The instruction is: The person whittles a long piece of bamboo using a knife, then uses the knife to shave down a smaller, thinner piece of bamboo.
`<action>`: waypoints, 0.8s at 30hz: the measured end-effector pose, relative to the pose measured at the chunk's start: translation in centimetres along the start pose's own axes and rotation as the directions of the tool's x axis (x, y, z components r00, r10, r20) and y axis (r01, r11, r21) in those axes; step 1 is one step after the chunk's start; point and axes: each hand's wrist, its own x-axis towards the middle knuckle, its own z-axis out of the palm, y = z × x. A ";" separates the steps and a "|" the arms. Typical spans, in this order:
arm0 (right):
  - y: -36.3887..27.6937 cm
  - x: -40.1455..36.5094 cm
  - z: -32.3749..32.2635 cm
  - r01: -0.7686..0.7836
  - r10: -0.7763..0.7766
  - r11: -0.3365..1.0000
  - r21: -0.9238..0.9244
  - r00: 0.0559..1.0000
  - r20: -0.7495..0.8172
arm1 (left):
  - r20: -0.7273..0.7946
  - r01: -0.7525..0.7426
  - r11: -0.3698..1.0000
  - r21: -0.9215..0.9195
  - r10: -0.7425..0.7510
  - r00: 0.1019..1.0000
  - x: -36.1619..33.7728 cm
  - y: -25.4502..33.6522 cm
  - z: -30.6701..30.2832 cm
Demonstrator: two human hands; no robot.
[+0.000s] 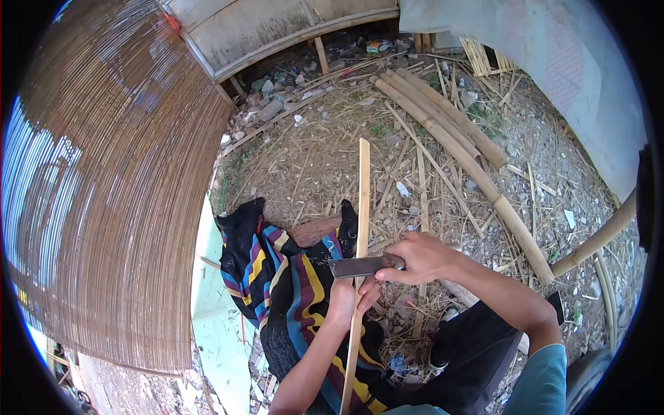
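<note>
My right hand (423,259) is wrapped round the handle of a broad-bladed knife (356,267), its dark blade lying across a long pale bamboo strip (364,200). Just below the blade, my left hand (344,299) grips the same strip, which stands lengthwise from my lap out over the ground. Blade and strip appear to touch. Under my left arm a striped cloth (304,290) in black, blue, yellow and maroon covers my leg. A brown wooden block (315,232) shows partly beneath the cloth's far edge.
Thick bamboo poles (449,131) lie on the ground at the right, among scattered bamboo shavings. A slatted bamboo screen (124,194) stands at the left, beside a pale green board (220,332). Rubble (270,109) lines the back. A grey sheet (588,90) hangs at the upper right.
</note>
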 end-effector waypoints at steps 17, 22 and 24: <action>-1.2 -0.3 1.1 0.073 -0.076 0.983 -0.169 0.997 -0.016 | 0.052 -0.248 0.810 0.532 0.261 0.964 0.8 -1.9 -0.9; 5.7 2.4 -5.1 -0.403 0.404 0.913 0.068 0.867 -0.292 | -0.096 -0.034 0.919 0.394 0.078 0.992 -0.5 -4.2 1.0; 8.9 2.6 -6.4 -0.567 0.608 0.794 0.220 0.735 -0.299 | 0.020 -0.113 0.886 0.449 0.116 0.993 -0.7 -5.3 1.5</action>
